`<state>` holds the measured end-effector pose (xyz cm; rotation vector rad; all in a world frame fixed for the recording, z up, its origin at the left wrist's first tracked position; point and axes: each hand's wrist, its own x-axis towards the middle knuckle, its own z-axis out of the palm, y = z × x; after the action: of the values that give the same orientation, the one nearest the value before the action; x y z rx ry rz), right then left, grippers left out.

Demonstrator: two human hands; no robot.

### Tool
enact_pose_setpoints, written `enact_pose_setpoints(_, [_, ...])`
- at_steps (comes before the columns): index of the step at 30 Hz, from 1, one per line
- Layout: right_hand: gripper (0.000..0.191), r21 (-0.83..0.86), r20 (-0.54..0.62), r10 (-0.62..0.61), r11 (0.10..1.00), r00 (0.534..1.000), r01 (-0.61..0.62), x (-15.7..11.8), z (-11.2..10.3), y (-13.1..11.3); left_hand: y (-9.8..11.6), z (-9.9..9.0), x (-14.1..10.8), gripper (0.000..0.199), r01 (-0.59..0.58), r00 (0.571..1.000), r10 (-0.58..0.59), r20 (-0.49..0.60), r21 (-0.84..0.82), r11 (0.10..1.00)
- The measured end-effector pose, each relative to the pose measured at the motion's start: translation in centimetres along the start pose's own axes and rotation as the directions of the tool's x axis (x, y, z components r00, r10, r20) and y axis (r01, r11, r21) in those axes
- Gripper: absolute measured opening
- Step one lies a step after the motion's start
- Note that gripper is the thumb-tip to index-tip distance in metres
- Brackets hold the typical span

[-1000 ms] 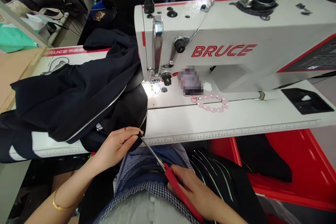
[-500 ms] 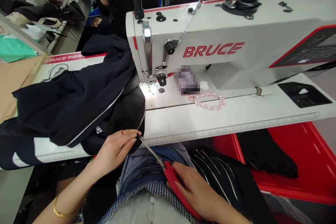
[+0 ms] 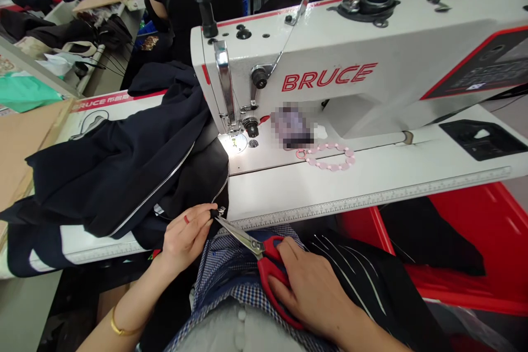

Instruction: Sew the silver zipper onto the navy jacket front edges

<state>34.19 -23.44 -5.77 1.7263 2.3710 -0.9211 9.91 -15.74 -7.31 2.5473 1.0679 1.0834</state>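
A dark navy jacket [image 3: 119, 159] with a silver zipper along its edge lies on the left of the sewing table. My left hand [image 3: 187, 234] pinches a black end of it, beside the zipper's lower end, at the table's front edge. In my right hand [image 3: 307, 280] is a pair of scissors [image 3: 243, 239] with red handles. Their blades point up and left, with the tips touching or very near the pinched end. Whether the blades have fabric between them I cannot tell.
A white sewing machine [image 3: 330, 55] stands behind the table edge, its needle area lit. A pink beaded ring [image 3: 330, 158] and a blurred-out item lie on its bed. To the right below is a red bin [image 3: 466, 286] with black fabric. A person [image 3: 193, 5] sits beyond.
The scissors have turned, so their blades and both handle loops now show flatter to the camera. My left hand has moved slightly down. The view has shifted a little.
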Motion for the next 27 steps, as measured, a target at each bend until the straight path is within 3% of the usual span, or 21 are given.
enact_pose_setpoints(5, [0.02,-0.217,-0.19,-0.023,0.976,0.982,-0.019,1.2,0.9,-0.2,0.0,0.7,-0.3,0.027,0.066,0.994,-0.063,-0.085,0.026,0.997])
enact_pose_setpoints(10, [0.02,-0.282,-0.307,-0.054,0.959,0.95,-0.036,1.6,1.9,-0.6,-0.2,1.1,-0.7,0.024,0.088,0.989,-0.08,-0.127,0.051,0.995])
enact_pose_setpoints(17, [0.019,-0.267,-0.331,-0.07,0.964,0.941,-0.022,1.3,2.1,-0.7,-0.7,1.4,-1.2,0.025,0.136,0.978,-0.128,-0.162,0.04,0.99])
enact_pose_setpoints(27, [0.02,-0.257,-0.312,-0.042,0.965,0.949,-0.042,1.7,2.2,-1.0,-0.6,1.2,-1.1,0.027,0.118,0.984,-0.111,-0.137,0.048,0.992])
